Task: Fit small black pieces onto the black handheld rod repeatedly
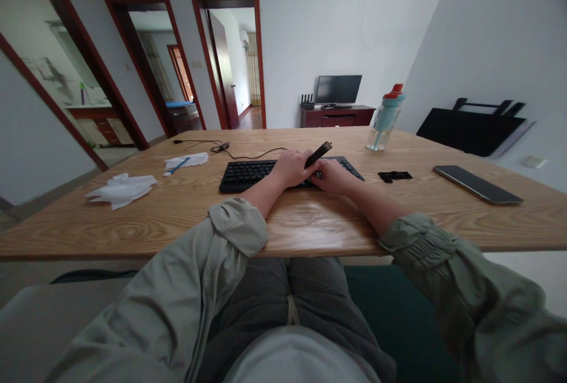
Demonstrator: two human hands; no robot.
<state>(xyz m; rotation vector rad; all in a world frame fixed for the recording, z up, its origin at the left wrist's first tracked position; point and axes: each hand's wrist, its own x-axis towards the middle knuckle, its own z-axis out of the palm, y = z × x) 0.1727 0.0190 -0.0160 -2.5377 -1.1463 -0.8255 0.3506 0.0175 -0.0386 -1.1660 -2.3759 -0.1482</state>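
A black keyboard (248, 175) lies before me on the wooden table, its middle and part of its right side covered by my hands. My left hand (292, 168) is closed around a dark stick-like tool (319, 154), whose brownish end points up and to the right. Its lower part is hidden by my fingers. Close beside it, my right hand (333, 176) is over the keyboard's right part with fingers bent together. Whatever is between those fingers, if anything, is too small to make out. Small loose black pieces, perhaps keycaps (394, 176), lie right of the keyboard.
The keyboard's cable (220, 147) is bundled behind it. At the left are a crumpled white tissue (123, 190) and another tissue (197, 159) with a thin blue brush-like stick (179, 165). A bottle (384, 120) with a red top and a dark flat tablet-like device (476, 183) stand and lie right.
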